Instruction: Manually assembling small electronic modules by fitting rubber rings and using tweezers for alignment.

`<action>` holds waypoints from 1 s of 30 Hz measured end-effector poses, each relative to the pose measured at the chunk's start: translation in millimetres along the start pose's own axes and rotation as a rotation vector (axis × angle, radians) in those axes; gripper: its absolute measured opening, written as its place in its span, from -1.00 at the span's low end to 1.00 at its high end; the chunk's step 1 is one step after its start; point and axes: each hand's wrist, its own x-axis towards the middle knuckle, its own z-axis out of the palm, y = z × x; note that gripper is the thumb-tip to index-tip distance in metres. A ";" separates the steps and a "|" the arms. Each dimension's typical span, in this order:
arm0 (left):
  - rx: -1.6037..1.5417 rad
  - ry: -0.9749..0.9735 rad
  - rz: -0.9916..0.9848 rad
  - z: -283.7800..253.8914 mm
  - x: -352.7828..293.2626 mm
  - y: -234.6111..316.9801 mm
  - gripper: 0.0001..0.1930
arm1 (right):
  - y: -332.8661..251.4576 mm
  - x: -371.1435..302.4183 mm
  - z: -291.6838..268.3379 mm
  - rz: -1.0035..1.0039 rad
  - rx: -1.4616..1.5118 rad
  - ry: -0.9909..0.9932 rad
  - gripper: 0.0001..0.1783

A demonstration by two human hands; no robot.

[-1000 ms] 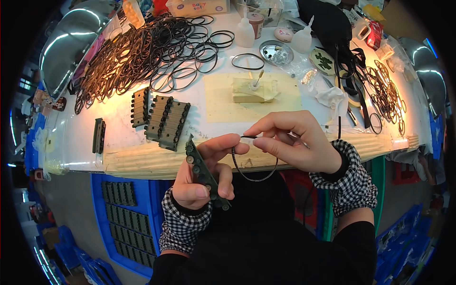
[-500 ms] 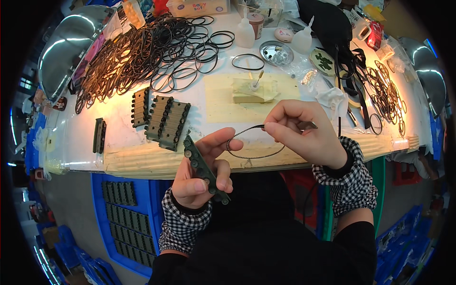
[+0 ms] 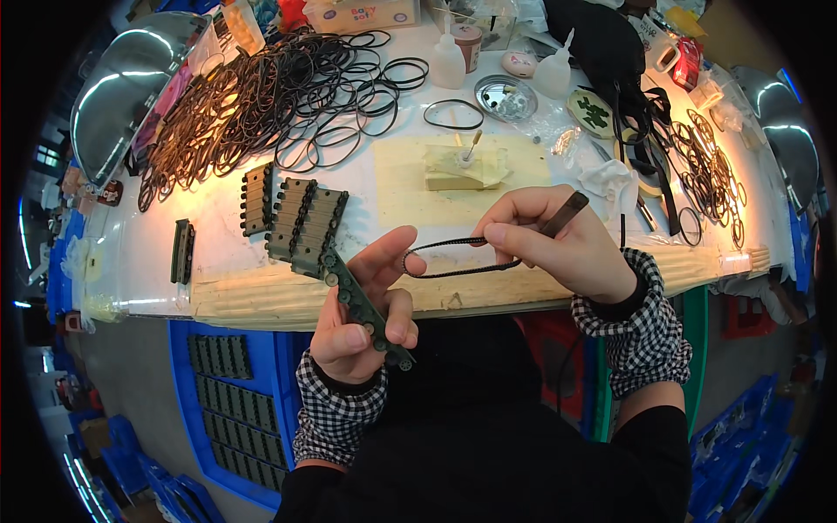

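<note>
Single head-worn fisheye view, looking steeply down, close over white workbench point(image 3: 218, 253) edge; rim lines bend.

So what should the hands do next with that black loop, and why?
Probably bring the black toothed belt down over the end wheel of the green wheel strip. The right hand and left hand stretch it open, just beside the strip, not yet on any wheel.

Belt point(image 3: 458, 257): hung as a slack loop below my fingers a second ago; now stretched flat and narrow between my left forefinger and my right hand point(image 3: 549, 244).
Right hand: moved up and rightward; dark tool point(image 3: 565, 212) now sticks out past its fingers.
Left hand point(image 3: 362, 318): risen slightly; green strip point(image 3: 362, 305) now reaches the table's front edge.
</note>
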 end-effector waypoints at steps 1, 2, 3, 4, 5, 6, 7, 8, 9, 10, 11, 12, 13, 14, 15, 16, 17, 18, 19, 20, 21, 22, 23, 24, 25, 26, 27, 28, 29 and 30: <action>0.002 -0.005 -0.001 0.0 -0.3 -0.2 -0.02 | -2.8 -0.4 -0.4 0.009 -0.032 0.002 -0.74; 0.005 -0.010 -0.001 0.2 -0.5 -0.2 -0.03 | -5.1 -0.6 0.0 0.033 -0.020 0.010 -0.73; 0.007 -0.015 -0.002 0.4 -0.6 -0.3 -0.04 | -7.3 -0.6 0.6 0.056 -0.008 0.017 -0.71; 0.007 -0.023 0.001 0.7 -0.4 -0.5 -0.04 | -8.5 -0.3 1.0 0.079 0.002 0.023 -0.69; 0.007 -0.031 0.005 1.0 -0.1 -0.7 -0.05 | -7.7 -0.1 1.1 0.079 0.041 0.025 -0.68; 0.008 -0.038 0.008 1.3 0.0 -0.8 -0.05 | -6.0 0.1 1.2 0.078 0.079 0.027 -0.68; 0.011 -0.037 0.004 1.6 0.1 -0.9 -0.06 | -4.7 -0.1 1.0 0.077 0.118 0.031 -0.67; 0.015 -0.035 0.000 2.2 0.1 -1.0 -0.06 | -4.1 -0.4 0.6 0.079 0.137 0.032 -0.66; 0.018 -0.034 -0.004 2.3 0.2 -1.2 -0.06 | -3.6 -0.8 0.0 0.081 0.157 0.033 -0.66; 0.023 -0.038 -0.003 2.1 -0.1 -1.2 -0.06 | -3.4 -0.9 0.0 0.083 0.177 0.032 -0.65; 0.027 -0.043 -0.002 1.7 -0.1 -1.3 -0.06 | -4.2 -1.1 0.1 0.087 0.190 0.031 -0.65; 0.032 -0.049 -0.002 1.4 -0.1 -1.4 -0.06 | -5.6 -1.3 0.1 0.090 0.202 0.031 -0.66; 0.032 -0.045 -0.005 1.7 -0.4 -1.4 -0.07 | -6.4 -1.2 0.4 0.093 0.215 0.029 -0.66; 0.032 -0.042 -0.009 2.2 -0.4 -1.6 -0.07 | -5.6 -1.1 0.4 0.058 0.229 0.000 -0.66; 0.032 -0.039 -0.013 2.5 -0.5 -1.8 -0.08 | -4.1 -1.3 -0.1 0.022 0.244 -0.029 -0.67; 0.048 -0.032 -0.031 2.2 -0.3 -2.2 -0.08 | -3.7 -1.8 -0.9 -0.014 0.256 -0.057 -0.68; 0.064 -0.026 -0.049 1.6 -0.1 -2.7 -0.08 | -4.0 -3.8 -3.7 -0.068 0.243 -0.141 -0.70; 0.080 -0.020 -0.068 1.1 0.3 -3.1 -0.08 | -4.8 -5.6 -6.1 -0.122 0.230 -0.226 -0.71; 0.127 -0.020 -0.087 2.3 0.7 -2.3 -0.11 | -9.1 -10.3 -2.3 -0.095 0.149 -0.180 -0.75; 0.217 0.033 -0.089 5.8 1.5 -2.0 -0.13 | -9.7 -11.3 -0.3 -0.158 0.032 -0.154 -0.75; 0.306 0.087 -0.091 10.6 2.7 -2.3 -0.14 | -9.9 -11.4 1.5 -0.222 -0.085 -0.128 -0.75; 0.395 0.140 -0.092 13.7 3.2 -3.2 -0.16 | -11.0 -12.0 5.3 -0.281 -0.208 -0.077 -0.74; 0.419 0.146 -0.056 13.4 2.1 -5.4 -0.24 | -11.9 -12.6 9.1 -0.336 -0.336 -0.018 -0.72; 0.422 0.178 -0.032 12.7 1.3 -7.2 -0.26 | -12.8 -12.9 12.9 -0.384 -0.461 0.047 -0.71; 0.423 0.207 -0.011 11.3 1.4 -9.6 -0.28 | -15.8 -13.6 15.8 -0.446 -0.551 0.097 -0.71; 0.423 0.236 0.011 10.4 1.3 -11.4 -0.30 | -13.8 -12.2 17.7 -0.500 -0.609 0.130 -0.70; 0.438 0.230 0.077 10.2 0.9 -12.6 -0.36 | -11.8 -10.6 19.7 -0.553 -0.669 0.167 -0.70; 0.410 0.160 0.055 8.0 1.0 -12.0 -0.37 | -10.3 -9.7 21.2 -0.604 -0.730 0.212 -0.69; 0.382 0.090 0.033 4.6 0.9 -10.6 -0.38 | -9.3 -9.2 22.9 -0.635 -0.806 0.250 -0.66; 0.353 0.019 0.011 2.9 1.0 -9.8 -0.40 | -9.3 -9.5 23.9 -0.666 -0.882 0.288 -0.64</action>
